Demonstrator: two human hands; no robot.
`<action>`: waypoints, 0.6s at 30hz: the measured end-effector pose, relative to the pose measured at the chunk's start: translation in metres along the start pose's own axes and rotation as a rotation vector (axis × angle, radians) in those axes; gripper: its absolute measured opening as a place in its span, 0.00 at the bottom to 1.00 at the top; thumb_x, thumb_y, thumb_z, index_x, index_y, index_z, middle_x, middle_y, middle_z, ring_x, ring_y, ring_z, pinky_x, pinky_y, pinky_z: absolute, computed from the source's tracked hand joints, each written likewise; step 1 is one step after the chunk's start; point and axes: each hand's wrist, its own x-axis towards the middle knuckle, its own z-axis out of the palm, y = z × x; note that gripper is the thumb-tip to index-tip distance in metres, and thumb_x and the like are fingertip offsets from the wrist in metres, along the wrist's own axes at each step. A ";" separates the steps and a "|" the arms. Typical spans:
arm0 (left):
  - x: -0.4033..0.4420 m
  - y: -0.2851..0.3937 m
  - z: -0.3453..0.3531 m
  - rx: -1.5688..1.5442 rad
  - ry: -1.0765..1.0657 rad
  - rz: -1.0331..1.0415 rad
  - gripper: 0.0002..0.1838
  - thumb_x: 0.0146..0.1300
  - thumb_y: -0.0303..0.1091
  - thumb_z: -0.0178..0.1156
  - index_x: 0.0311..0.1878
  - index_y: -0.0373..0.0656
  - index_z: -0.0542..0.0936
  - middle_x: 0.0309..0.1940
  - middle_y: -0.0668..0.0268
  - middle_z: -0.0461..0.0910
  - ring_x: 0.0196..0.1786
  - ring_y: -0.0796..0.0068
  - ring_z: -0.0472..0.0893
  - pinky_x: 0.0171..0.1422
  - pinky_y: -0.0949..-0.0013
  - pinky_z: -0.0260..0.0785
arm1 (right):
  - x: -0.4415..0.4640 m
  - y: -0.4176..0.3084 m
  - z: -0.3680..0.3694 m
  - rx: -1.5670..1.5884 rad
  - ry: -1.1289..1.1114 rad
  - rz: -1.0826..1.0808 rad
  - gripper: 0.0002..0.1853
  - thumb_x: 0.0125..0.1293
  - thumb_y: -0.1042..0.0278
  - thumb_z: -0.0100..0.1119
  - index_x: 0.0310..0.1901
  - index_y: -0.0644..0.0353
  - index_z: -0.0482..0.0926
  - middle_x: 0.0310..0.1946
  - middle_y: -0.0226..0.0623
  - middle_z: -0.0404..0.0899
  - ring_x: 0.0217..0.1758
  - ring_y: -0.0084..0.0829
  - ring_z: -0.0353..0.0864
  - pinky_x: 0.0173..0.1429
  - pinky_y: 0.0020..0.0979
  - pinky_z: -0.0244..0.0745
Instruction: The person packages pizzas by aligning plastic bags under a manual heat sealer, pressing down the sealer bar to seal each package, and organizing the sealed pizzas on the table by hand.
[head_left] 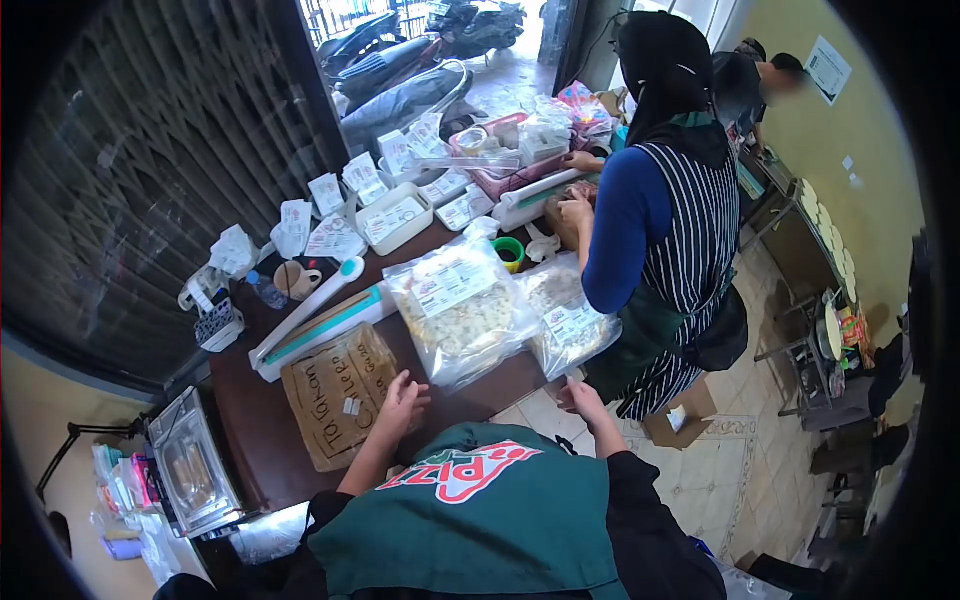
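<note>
My left hand [403, 402] is held with its fingers loosely bent and apart, nothing in it. It is beside a taped brown cardboard box [335, 395] with handwriting on it, just below a large clear bag of pizza [465, 320] with a white label. My right hand [582, 400] is also open, by the lower corner of a second, smaller labelled clear bag [568, 320]. Whether its fingertips touch that plastic I cannot tell. Both bags lie flat on the brown table [480, 397].
An impulse sealer [320, 330] lies behind the box. Farther back are a white tray [395, 218], a green tape roll [509, 253], and several label slips. At right, a co-worker in a striped apron [690, 230] handles a brown item. An open carton [680, 412] sits on the floor.
</note>
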 end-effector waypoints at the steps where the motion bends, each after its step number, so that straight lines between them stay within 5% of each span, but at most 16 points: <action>1: 0.013 -0.004 0.003 0.024 0.060 0.007 0.33 0.74 0.52 0.48 0.74 0.45 0.55 0.56 0.60 0.75 0.54 0.70 0.77 0.57 0.65 0.69 | 0.009 0.002 -0.009 0.107 0.000 0.027 0.29 0.73 0.39 0.46 0.49 0.63 0.75 0.40 0.41 0.82 0.39 0.37 0.85 0.43 0.37 0.80; 4: 0.037 -0.006 0.009 -0.067 0.254 -0.021 0.34 0.74 0.54 0.48 0.74 0.44 0.55 0.57 0.60 0.74 0.55 0.70 0.76 0.57 0.65 0.69 | 0.034 0.004 -0.026 0.469 0.133 0.112 0.35 0.71 0.34 0.45 0.57 0.63 0.68 0.47 0.45 0.78 0.43 0.41 0.84 0.47 0.42 0.79; 5: 0.038 -0.006 0.009 -0.108 0.267 -0.059 0.33 0.74 0.55 0.46 0.74 0.46 0.55 0.62 0.59 0.71 0.60 0.66 0.74 0.60 0.61 0.68 | 0.039 0.004 -0.031 0.582 0.095 0.081 0.40 0.68 0.30 0.47 0.65 0.61 0.61 0.57 0.49 0.71 0.52 0.48 0.79 0.55 0.50 0.76; 9: 0.035 -0.006 0.011 -0.279 0.289 -0.114 0.35 0.73 0.57 0.46 0.74 0.46 0.54 0.67 0.56 0.66 0.65 0.61 0.70 0.66 0.57 0.65 | 0.044 -0.028 -0.029 0.805 0.093 0.086 0.48 0.62 0.25 0.50 0.72 0.54 0.53 0.67 0.49 0.59 0.64 0.58 0.67 0.65 0.59 0.66; 12: 0.034 -0.014 0.005 -0.327 0.303 -0.143 0.36 0.74 0.57 0.45 0.75 0.45 0.53 0.70 0.56 0.63 0.68 0.59 0.68 0.69 0.55 0.62 | 0.052 -0.046 -0.026 0.744 0.044 0.173 0.50 0.60 0.21 0.49 0.71 0.54 0.57 0.61 0.46 0.63 0.56 0.50 0.73 0.61 0.52 0.72; 18: 0.037 -0.022 -0.003 -0.423 0.324 -0.165 0.36 0.74 0.56 0.45 0.76 0.45 0.52 0.72 0.56 0.61 0.70 0.60 0.66 0.71 0.55 0.60 | 0.073 -0.062 -0.014 0.892 -0.038 0.151 0.46 0.62 0.24 0.49 0.70 0.52 0.62 0.67 0.39 0.68 0.66 0.45 0.70 0.67 0.52 0.66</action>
